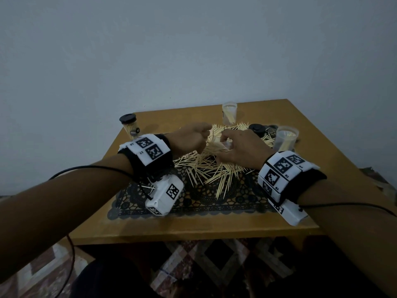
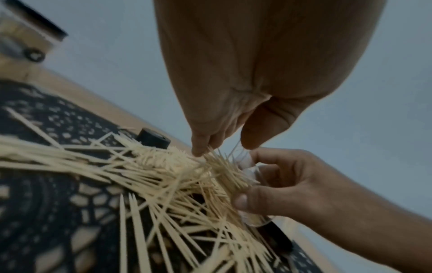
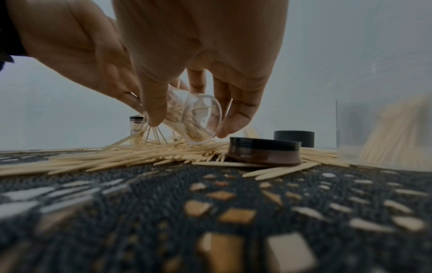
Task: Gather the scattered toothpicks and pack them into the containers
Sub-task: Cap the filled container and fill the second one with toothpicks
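Nearest, at the bottom of the head view: bare table [image 1: 193,229], then a black lace mat [image 1: 193,201] laid over it.

Just above that, mid-frame: toothpicks [image 1: 206,168] heaped loose and crisscrossed over the mat, many still ungathered.

Over the heap, centre of frame, both hands close together. Right hand [image 1: 240,147]: fingers and thumb curled round a small clear held container [image 3: 201,118], tipped well over with its mouth toward the left of the frame, its lower edge low over the heap, and a fair bundle of sticks already inside. Left hand [image 1: 189,138]: fingertips [image 2: 198,147] closed in a pinch on a few toothpicks at that mouth, seemingly feeding them in.

Right of the hands, on the mat: two black lids [image 3: 264,151], off their containers and lying among stray sticks.

Further back: at centre right an open container [image 1: 286,138] standing upright and partly filled; at upper centre a far container [image 1: 229,112], also open and upright, with sticks inside; at upper left a capped container [image 1: 129,125], packed and closed.

Judged from this: one container finished, three partly filled. Left to do: gather most of the heap, then fit the lids.
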